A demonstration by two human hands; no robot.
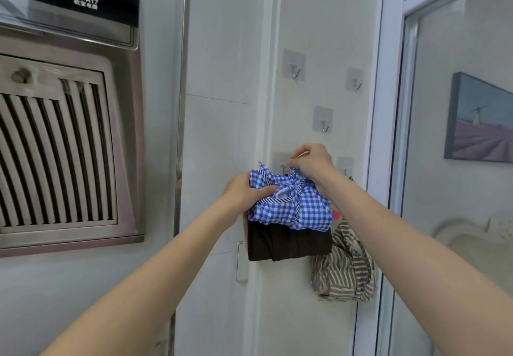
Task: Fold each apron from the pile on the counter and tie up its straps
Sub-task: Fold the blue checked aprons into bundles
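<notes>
Head view: your left hand [247, 191] gripped the bundled blue checked apron [291, 203] against the wall, steadying it, likely for hanging. Your right hand [311, 162] pinched its tied strap [295, 173] at a wall hook [283, 165]. Both arms reached forward. A brown apron [288, 243] hung just below, a striped apron [344, 269] beside it.

Apron bundles [290, 205] on wall hooks [322, 122]

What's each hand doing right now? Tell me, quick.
Left hand: grips the side of the blue checked apron bundle.
Right hand: pinches the bundle's strap at the top, by a wall hook.
</notes>
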